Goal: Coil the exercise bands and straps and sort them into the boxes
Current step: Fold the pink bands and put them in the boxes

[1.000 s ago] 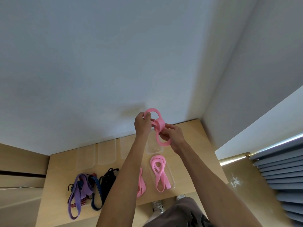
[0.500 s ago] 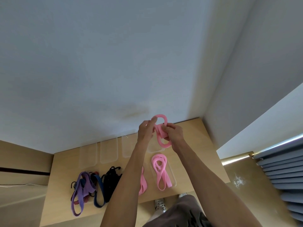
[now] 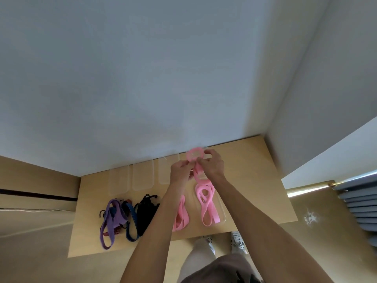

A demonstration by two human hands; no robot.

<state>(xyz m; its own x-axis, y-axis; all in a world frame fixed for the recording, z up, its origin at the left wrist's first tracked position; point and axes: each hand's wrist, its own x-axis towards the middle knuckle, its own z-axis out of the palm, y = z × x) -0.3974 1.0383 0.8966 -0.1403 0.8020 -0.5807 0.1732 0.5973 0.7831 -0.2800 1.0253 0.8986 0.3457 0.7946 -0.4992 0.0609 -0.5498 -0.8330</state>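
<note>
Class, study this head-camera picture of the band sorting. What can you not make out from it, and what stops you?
- Head view: the second pink band on the table is partly hidden by the left forearm.
- Head view: the fingertips of the left hand and right hand on the held pink band are blurred.
- Head view: the clear boxes show only faint outlines, so their depth is unclear.
</note>
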